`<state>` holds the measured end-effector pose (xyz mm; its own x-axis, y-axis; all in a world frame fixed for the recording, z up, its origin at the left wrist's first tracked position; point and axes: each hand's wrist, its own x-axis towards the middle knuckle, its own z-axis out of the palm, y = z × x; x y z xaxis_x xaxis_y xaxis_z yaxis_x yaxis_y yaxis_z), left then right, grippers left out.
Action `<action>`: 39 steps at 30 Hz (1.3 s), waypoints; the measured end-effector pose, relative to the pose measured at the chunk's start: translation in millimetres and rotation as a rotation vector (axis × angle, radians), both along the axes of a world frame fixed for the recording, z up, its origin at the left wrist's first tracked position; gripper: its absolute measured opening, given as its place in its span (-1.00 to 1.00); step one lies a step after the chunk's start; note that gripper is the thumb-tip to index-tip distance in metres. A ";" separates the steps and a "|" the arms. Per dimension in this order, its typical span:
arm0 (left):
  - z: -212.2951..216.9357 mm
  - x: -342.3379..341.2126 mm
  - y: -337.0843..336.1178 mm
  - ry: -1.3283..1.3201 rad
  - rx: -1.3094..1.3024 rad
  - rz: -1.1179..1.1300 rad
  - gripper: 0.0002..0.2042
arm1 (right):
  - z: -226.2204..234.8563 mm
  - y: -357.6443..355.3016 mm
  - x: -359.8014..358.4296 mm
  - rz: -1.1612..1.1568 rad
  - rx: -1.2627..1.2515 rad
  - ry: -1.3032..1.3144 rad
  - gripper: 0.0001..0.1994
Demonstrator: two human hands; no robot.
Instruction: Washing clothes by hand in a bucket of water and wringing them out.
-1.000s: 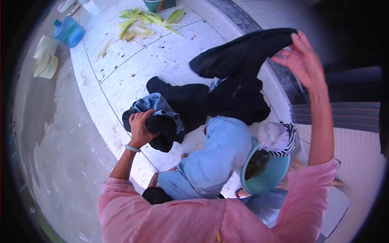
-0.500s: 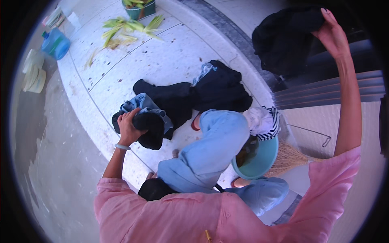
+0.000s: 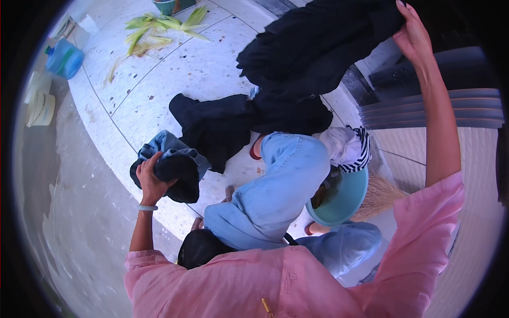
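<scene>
The right hand (image 3: 412,36) is raised high at the upper right, its fingers clenched on the edge of a large black garment (image 3: 318,47) that hangs from that grip in loose folds and reaches down toward the floor. The left hand (image 3: 151,177) is held lower on the left side, fingers wrapped tight around a bundle of dark and blue clothes (image 3: 175,167), with a pale wristband (image 3: 148,208) just below it. Between the two hands, another dark garment (image 3: 217,124) lies spread on the speckled white floor (image 3: 175,74), and its far end seems to meet the hanging black one, though the folds make it hard to tell whether they are one piece or two. Light blue denim (image 3: 275,196) covers the raised knee in the middle of the view. Just to its right stands a teal basin (image 3: 344,204), with a striped black-and-white cloth (image 3: 352,151) bunched over its rim. Well apart, at the top of the view, green corn husks (image 3: 159,26) lie scattered on the floor, and a blue plastic jug (image 3: 63,57) sits at the upper left near the floor's edge.
</scene>
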<state>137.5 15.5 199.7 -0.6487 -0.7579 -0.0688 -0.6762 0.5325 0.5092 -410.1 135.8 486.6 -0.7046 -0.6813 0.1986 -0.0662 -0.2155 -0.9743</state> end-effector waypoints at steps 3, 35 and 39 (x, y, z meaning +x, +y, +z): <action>-5.2 -3.5 1.3 0.018 0.005 0.013 -0.26 | -4.8 4.6 -28.7 0.136 -0.110 -0.119 -0.93; -7.0 -59.0 5.0 0.044 0.142 -0.109 -0.24 | -403.2 66.4 52.6 0.327 1.386 0.600 -0.23; -2.8 -57.2 5.8 0.019 0.145 -0.111 -0.23 | -418.4 94.5 48.1 0.394 1.732 0.479 -0.52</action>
